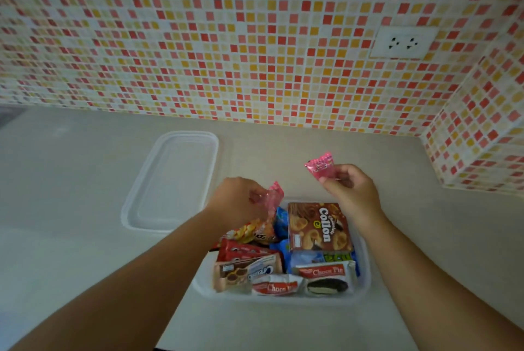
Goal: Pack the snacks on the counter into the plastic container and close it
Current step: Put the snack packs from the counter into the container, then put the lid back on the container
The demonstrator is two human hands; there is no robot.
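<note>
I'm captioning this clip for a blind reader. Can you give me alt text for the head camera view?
Each hand holds a small pink packet, left hand and right hand, above a clear plastic container full of snacks on a pale counter. Its lid lies beside it, below a mosaic-tiled wall.

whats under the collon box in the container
The Collon box lies on top of blue packets inside the plastic container. Only their edges show; anything deeper beneath it, and the container floor, is covered.
</note>
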